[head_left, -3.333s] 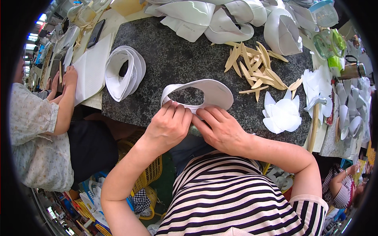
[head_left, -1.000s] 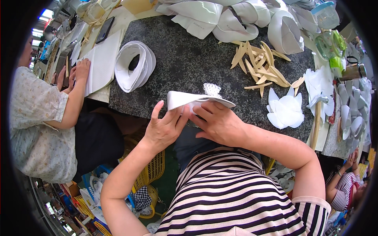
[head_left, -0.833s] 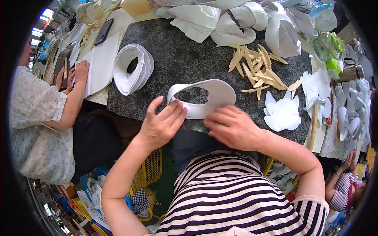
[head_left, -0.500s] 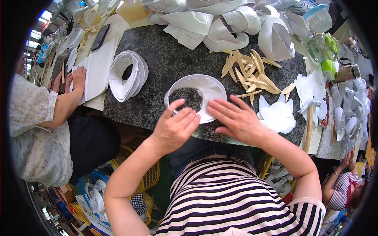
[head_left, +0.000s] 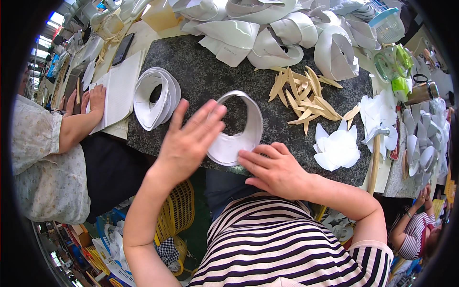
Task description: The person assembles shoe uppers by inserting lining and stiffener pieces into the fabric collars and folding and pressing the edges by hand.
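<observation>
A white ring-shaped piece, which looks like a shoe upper, lies on the dark speckled work slab. My right hand rests its stretched fingertips on the near right edge of that piece. My left hand is raised over its left side, fingers spread and slightly blurred, gripping nothing; whether it touches the piece I cannot tell. Left of it, several similar white rings sit nested in a stack. To the right are a loose pile of pale tan strips and a small stack of white petal-shaped pieces.
Many curled white pieces crowd the slab's far edge. A hammer lies at the right, near a clear jar with a green lid. At the left, a co-worker's hand rests by papers and a phone. Yellow baskets stand below.
The white ring has turned and come nearer to me. My left hand has swung up and left with its fingers spreading; my right hand has slid down and left along the edge.
</observation>
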Motion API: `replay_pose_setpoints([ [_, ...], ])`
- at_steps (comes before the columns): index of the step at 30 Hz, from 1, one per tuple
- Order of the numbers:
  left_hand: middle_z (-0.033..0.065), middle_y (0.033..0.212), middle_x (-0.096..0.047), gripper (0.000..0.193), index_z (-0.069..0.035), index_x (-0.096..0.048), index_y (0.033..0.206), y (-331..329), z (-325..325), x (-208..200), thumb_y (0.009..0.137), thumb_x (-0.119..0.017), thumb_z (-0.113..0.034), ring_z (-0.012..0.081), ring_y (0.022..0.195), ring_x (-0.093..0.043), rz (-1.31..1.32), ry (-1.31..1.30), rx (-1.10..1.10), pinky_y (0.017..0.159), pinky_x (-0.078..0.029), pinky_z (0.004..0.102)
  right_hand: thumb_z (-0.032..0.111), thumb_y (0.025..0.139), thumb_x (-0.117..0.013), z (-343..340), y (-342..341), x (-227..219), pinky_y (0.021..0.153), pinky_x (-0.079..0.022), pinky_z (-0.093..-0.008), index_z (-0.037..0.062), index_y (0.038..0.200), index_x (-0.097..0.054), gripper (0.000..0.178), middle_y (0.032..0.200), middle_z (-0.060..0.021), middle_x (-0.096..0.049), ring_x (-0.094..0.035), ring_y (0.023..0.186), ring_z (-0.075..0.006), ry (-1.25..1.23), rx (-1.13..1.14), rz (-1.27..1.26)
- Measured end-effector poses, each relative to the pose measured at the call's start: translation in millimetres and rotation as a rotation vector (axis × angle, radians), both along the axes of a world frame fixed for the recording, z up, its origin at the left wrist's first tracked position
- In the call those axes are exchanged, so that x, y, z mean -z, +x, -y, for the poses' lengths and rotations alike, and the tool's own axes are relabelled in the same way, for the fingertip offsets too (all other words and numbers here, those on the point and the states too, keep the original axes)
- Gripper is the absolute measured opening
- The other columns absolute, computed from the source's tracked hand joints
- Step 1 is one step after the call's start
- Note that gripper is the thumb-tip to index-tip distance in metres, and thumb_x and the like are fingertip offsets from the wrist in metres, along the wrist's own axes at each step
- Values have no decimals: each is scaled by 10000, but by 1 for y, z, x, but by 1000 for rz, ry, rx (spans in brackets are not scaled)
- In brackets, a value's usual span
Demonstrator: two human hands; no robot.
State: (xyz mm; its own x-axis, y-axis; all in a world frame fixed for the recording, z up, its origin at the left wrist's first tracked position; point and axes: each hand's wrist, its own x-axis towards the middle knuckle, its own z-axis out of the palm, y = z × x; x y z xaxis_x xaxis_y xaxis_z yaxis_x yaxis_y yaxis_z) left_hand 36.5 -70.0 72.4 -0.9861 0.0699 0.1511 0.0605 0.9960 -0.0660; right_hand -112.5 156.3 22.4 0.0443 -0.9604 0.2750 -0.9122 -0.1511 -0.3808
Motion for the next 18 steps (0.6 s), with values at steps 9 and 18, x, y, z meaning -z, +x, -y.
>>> replay_pose_setpoints([
  [9, 152, 1613, -375, 619, 40, -448, 1483, 25, -51, 57, 887, -525, -106, 307, 1489, -365, 101, 117, -38, 1210, -275, 495, 265, 953, -659, 1, -16, 13, 1185, -332, -435, 64, 1412, -576, 508, 1463, -89, -566, -472, 1409, -198, 81, -85, -45],
  [18, 112, 1508, -518, 530, -43, -559, 1418, 26, -47, 59, 895, -567, -132, 257, 1424, -465, -6, 100, 131, 1188, -332, 485, 209, 894, -748, -1, -44, 6, 816, -534, -448, 28, 1056, -666, 256, 1062, -148, -683, -684, 949, -307, -113, 167, 265],
])
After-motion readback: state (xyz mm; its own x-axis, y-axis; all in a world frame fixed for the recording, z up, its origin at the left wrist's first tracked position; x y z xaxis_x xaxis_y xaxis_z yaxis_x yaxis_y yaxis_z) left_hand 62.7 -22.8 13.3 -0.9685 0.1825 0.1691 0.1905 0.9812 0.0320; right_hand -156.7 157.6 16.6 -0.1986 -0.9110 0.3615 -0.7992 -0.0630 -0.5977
